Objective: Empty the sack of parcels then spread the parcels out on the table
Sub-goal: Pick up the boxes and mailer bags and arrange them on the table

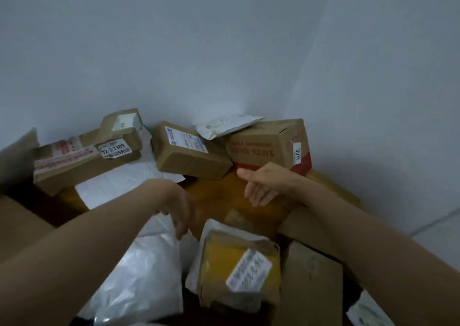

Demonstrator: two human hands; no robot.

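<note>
Parcels are out and piled toward the back of the bench point(219, 194), and I can't pick out the sack anywhere in view, so I read this as the spreading stage. My right hand point(265, 185) sits at centre right with its fingers point(254, 197) straight and wide, holding nothing, just beside the lower edge of the red-printed carton point(267, 146). My left hand point(178, 210) hangs at centre, fingers point(180, 228) drooping loosely and empty, over the glossy white bag point(142, 276) and next to the yellow-taped parcel point(236, 268). To do this well I'd slide, not lift: the carton carries a white envelope point(224, 125) on top and the small brown box point(189, 151) leans against it, so a flat palm pushing low on the side should part them without tipping anything. At upper left a little box point(122, 124) rides on the long taped box point(74, 161); that stack wants separating too. The bench is orange-brown wood, and little of it shows bare between parcels, so space looks tight and the front pile risks sliding off. A plain pale wall point(224, 39) meets in a corner behind, with floor tile point(435, 238) at the right edge.
</note>
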